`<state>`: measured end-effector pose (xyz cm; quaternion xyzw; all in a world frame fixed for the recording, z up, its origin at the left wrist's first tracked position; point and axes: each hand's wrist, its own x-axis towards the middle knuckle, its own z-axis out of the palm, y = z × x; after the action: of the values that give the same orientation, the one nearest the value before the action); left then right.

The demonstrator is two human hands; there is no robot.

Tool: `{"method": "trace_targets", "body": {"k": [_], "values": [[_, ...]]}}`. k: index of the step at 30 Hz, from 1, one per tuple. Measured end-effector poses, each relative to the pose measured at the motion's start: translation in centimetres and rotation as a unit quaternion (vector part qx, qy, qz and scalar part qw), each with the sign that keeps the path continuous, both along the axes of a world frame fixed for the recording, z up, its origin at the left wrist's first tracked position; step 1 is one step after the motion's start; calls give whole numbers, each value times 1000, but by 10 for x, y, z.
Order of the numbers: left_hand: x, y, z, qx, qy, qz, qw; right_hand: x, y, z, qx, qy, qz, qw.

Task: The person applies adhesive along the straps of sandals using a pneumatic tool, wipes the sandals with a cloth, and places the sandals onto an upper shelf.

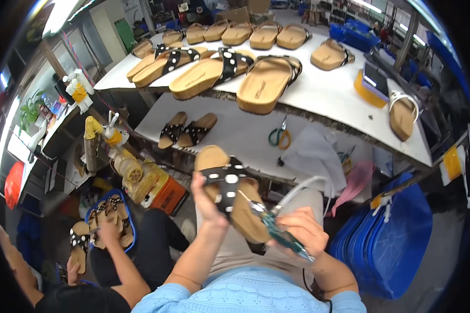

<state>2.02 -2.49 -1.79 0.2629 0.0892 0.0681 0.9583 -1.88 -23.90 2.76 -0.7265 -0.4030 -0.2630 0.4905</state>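
My left hand point(208, 201) grips a tan-soled sandal point(249, 216) by its side, near the black strap with white dots. Tilted over my lap, it has its footbed facing up; whether a second sole lies under it I cannot tell. In my right hand point(304, 229) is a green handheld tool point(282, 235) with a metal tip and a clear hose point(303, 185). The tip sits at the footbed just below the strap; whether it touches is unclear. Ahead, more tan sandals point(266, 86) stand along the edge of the white table point(318, 94).
Scissors point(280, 136) and dotted sandals point(196, 130) lie on the lower shelf. Stacked blue tubs point(386, 245) stand at right. On the left, a co-worker's hand point(108, 232) is over a blue-rimmed basket point(134, 229) of sandals, near an orange machine point(164, 193).
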Motion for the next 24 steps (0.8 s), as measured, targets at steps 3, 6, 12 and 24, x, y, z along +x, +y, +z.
{"method": "trace_targets", "body": {"k": [3,6,12,24], "values": [[3,13,47,-26,-142,-22,989,-7,-34,1,76,25,-19,997],[35,1,120,24,-213,-61,975,-16,-52,-9,192,115,-28,974],[174,-66,234,155,-146,-140,967,-28,-50,-13,383,184,-69,903],[148,-58,194,483,-433,313,694,-31,-82,-31,343,191,-126,911]]}}
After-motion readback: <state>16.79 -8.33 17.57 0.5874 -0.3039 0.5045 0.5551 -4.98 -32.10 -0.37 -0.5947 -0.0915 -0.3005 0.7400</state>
